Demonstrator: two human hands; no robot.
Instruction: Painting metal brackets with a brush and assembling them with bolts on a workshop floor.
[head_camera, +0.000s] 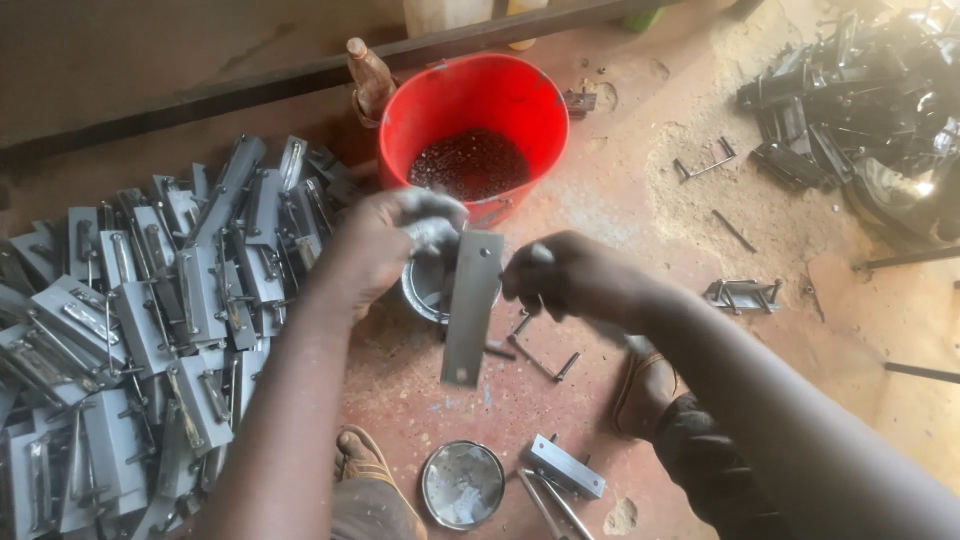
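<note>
My left hand (385, 235) grips a crumpled grey rag and the top of a flat grey metal plate (471, 305), which hangs upright in front of me. My right hand (565, 275) is closed at the plate's right edge near its top, pinching something small that I cannot make out. Behind the plate, partly hidden, a small round tin (420, 290) rests on the floor. A red bucket (475, 110) holding dark small pieces stands just beyond my hands.
A large heap of grey metal latch plates (140, 320) covers the floor at left. A round tin lid (462, 485) and loose latch parts (565, 465) lie near my sandalled feet. Dark metal parts (860, 100) pile up at top right. A bottle (368, 80) leans by the bucket.
</note>
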